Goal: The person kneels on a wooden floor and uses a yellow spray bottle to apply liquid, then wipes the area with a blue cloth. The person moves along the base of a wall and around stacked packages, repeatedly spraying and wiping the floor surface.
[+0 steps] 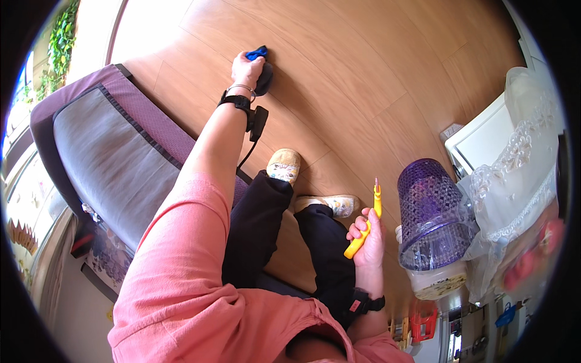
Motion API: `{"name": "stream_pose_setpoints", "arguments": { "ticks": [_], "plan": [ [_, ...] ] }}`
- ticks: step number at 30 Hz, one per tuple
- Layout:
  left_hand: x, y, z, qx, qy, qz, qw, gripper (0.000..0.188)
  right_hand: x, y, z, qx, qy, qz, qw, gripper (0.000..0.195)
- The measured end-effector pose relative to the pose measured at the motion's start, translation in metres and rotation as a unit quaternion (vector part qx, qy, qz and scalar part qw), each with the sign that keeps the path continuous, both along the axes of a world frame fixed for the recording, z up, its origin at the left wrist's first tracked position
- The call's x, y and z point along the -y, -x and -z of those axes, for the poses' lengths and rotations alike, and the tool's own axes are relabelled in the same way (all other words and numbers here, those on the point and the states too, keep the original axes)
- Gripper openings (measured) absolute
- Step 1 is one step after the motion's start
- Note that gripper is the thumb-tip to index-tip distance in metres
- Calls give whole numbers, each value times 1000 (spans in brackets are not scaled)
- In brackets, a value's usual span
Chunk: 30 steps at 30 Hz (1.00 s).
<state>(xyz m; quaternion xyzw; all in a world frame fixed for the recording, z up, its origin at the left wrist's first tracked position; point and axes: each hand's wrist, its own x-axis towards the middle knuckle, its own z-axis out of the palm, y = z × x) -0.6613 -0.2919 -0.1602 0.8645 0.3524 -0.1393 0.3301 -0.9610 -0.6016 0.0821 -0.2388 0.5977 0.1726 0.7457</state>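
Observation:
Held out at arm's length over the wooden floor (345, 90), my left hand (246, 69) grips a small blue and dark cloth-like item (257, 54). Its dark part shows beside my wrist, and my fingers hide much of it. My right hand (373, 238), lower and nearer my body, is closed around a slim yellow-handled tool (377, 204). The tool has a thin pointed tip that points away from me; its exact kind is unclear. Both wrists carry black straps, and the left one has a black device with a cable.
At left stands a purple-grey upholstered seat (109, 149). To the right are a purple perforated wastebasket (426, 199) with a clear plastic liner, a white cabinet (481, 131) and a sheer lace cloth (513, 181). My feet, in patterned shoes (284, 167), rest on the floor between them.

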Motion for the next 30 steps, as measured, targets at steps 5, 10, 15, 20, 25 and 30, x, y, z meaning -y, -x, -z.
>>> {"name": "stream_pose_setpoints", "arguments": {
  "ticks": [5,10,15,20,25,30],
  "plan": [
    [82,16,-13,-29,-81,166,982,45,2,-5,-4,18,-3,6,1000,23],
    [136,37,-21,2,-73,233,970,41,0,-4,-7,25,-13,9,1000,23],
    [197,89,-29,-41,24,353,934,41,-5,0,-13,22,-15,1,1000,23],
    [206,142,-30,-134,275,322,896,42,-18,21,-11,-14,7,-6,1000,21],
    [162,146,-87,-189,372,230,879,34,-42,63,-10,-83,-19,57,995,19],
    [106,126,-168,-211,385,132,889,33,-60,85,-29,-117,-54,121,984,17]
  ]
}}
